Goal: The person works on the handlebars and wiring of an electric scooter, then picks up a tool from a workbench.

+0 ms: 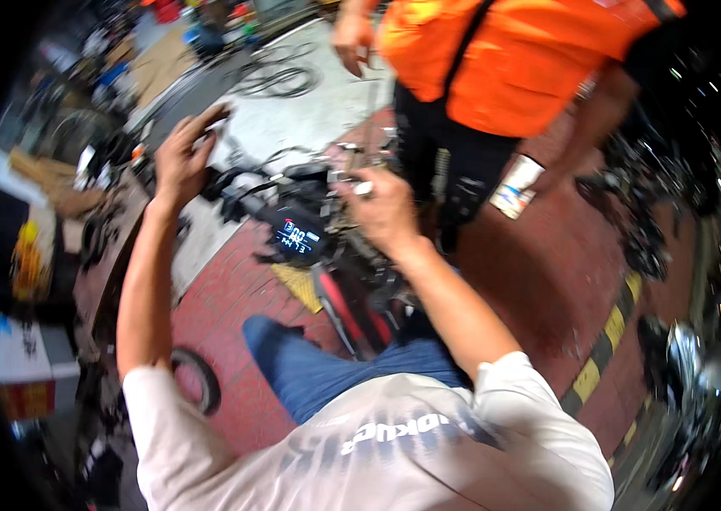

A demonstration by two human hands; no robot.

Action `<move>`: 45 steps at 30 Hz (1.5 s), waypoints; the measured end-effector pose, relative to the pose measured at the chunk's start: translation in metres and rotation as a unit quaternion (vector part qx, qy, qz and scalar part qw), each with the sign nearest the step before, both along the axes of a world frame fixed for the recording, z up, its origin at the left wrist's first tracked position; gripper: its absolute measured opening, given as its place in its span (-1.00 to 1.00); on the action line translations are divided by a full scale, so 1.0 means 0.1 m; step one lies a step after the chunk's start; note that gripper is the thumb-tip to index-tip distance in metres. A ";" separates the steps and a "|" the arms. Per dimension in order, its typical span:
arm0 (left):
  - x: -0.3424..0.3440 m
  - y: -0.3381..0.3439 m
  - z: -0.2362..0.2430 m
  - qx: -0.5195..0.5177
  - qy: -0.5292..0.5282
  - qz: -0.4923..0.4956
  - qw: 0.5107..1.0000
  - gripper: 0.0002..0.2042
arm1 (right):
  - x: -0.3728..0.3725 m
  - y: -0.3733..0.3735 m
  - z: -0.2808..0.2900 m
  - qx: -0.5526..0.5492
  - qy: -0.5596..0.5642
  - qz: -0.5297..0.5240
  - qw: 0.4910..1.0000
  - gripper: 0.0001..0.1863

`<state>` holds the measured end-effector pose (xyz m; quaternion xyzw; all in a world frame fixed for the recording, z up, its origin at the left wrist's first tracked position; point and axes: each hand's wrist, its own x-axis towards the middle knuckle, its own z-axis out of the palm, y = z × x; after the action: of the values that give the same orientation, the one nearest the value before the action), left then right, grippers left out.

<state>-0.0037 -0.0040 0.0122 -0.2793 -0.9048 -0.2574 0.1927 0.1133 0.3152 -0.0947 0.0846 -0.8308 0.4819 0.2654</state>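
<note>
Presently, a two-wheeler's handlebar (292,183) is seen ahead of the seated person, running from upper left to centre, with a lit display (296,238) mounted just below its middle. The left hand (181,157) is raised at the left end of the bar; its fingers are bent, and one fingertip is lifted toward a dark grip there. Whether that grip is actually clasped cannot be told, as the picture is blurred. The right hand (382,209) is laid over the right part of the bar, fingers curled down around it, with a small pale object showing at the knuckles. A red frame tube (339,311) descends from under the display toward the person's blue-trousered knee (292,358). Red paving (539,272) with a yellow-and-black striped edge (607,341) lies beneath. A second person in an orange shirt (522,60) stands just beyond the bar, a pale cup (515,187) held low in one hand. A loose tyre (198,379) rests on the ground at lower left.
</note>
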 end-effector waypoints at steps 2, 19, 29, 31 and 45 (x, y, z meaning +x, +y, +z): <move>0.02 0.05 0.02 0.030 0.006 -0.040 0.999 -0.67 | -0.03 -0.01 -0.03 0.021 -0.029 -0.011 0.999 -0.55; -0.09 -0.03 -0.14 0.013 0.016 0.056 0.998 -0.72 | -0.13 -0.03 -0.09 0.038 -0.005 0.004 0.999 -0.50; -0.05 -0.01 -0.12 0.027 0.067 0.017 0.997 -0.73 | -0.09 -0.06 -0.11 0.084 -0.037 -0.020 0.996 -0.42; -0.03 -0.02 -0.14 0.032 0.022 0.055 0.998 -0.73 | -0.06 -0.04 -0.09 0.097 -0.028 -0.023 0.995 -0.43; -0.07 0.01 -0.13 0.038 -0.006 0.075 0.996 -0.70 | -0.04 -0.02 0.04 0.097 -0.032 0.003 0.995 -0.56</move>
<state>-0.0108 -0.0034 -0.0011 -0.2021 -0.9138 -0.2778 0.2167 0.1098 0.3136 -0.0903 0.0966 -0.8813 0.4025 0.2279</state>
